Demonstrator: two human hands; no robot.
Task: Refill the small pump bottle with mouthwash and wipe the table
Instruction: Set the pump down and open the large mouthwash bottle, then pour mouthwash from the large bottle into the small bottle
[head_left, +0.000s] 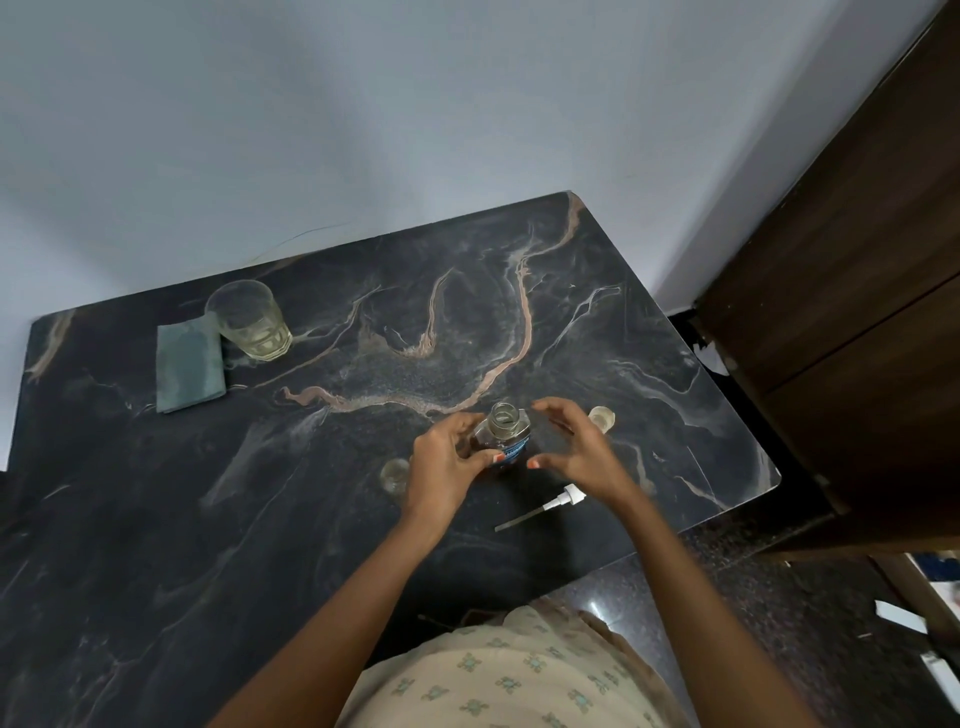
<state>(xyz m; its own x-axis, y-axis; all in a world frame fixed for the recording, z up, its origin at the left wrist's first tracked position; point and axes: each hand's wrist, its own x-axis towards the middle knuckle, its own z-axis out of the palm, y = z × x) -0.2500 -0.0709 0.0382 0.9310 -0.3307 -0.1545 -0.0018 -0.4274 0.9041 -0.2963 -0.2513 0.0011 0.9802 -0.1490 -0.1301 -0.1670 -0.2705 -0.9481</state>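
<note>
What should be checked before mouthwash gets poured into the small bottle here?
1. Is the mouthwash bottle uncapped? Ok, its mouth is open.
2. Is it held firmly? Ok, the left hand grips it; the right hand is cupped beside it, not gripping.
3. Is the pump head off? Ok, it lies on the table.
4. Is the small clear bottle upright and open? Cannot tell, the left hand partly hides it.
5. Is the cloth ready for wiping? Ok, it lies folded beside the glass.

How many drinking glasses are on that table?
1. The glass stands at the far left of the table, beside the folded cloth. Two small clear items flanking the open bottle are too unclear to name.
</note>
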